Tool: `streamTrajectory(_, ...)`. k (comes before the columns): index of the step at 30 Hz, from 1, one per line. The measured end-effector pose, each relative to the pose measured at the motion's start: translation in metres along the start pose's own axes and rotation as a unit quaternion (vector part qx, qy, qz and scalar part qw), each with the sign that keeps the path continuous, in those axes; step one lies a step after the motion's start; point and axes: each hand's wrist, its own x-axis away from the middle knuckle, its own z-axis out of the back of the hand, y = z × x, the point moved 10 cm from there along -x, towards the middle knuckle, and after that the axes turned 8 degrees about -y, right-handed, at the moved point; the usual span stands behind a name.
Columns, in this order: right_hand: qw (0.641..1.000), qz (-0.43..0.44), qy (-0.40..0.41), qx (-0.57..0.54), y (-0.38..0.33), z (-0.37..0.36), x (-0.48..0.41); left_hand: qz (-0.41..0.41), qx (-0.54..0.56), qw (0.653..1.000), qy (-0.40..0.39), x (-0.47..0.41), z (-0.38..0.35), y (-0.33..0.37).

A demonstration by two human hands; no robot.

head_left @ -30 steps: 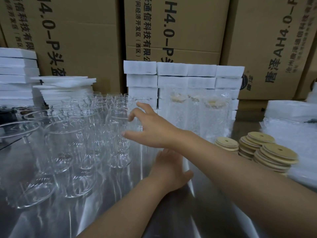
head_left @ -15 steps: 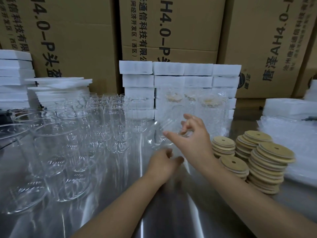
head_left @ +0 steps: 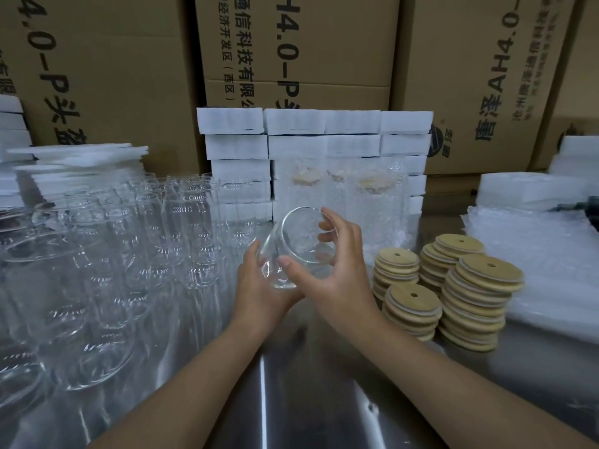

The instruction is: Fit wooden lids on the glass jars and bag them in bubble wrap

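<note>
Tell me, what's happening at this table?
A person holds one glass jar, tilted and lidless, with both hands: the left hand at its base, the right hand round its side. Stacks of wooden lids wait on the right, bare jars crowd the left, and a few bubble-wrapped jars stand behind.

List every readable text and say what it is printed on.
"4.0-P头" on the left brown cardboard carton.
"信科技有限" on the middle brown cardboard carton.
"经济开发区(西区)" on the same carton.
"H4.0-P" on the same carton, its top cut off.
"唐泽AH4.0" on the right brown cardboard carton.
The smaller column beside it is too blurred to read.
</note>
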Motion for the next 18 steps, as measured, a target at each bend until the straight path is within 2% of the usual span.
streamTrajectory(5,1.000,0.026,-0.012,-0.012,-0.008,0.001,0.003,-0.008,-0.006,1.000,-0.001,-0.001,-0.002,0.004)
streamTrajectory(18,0.996,-0.006,-0.038,-0.079,0.001,-0.007,0.000,0.053,-0.013,0.998,0.002,0.002,0.002,-0.001)
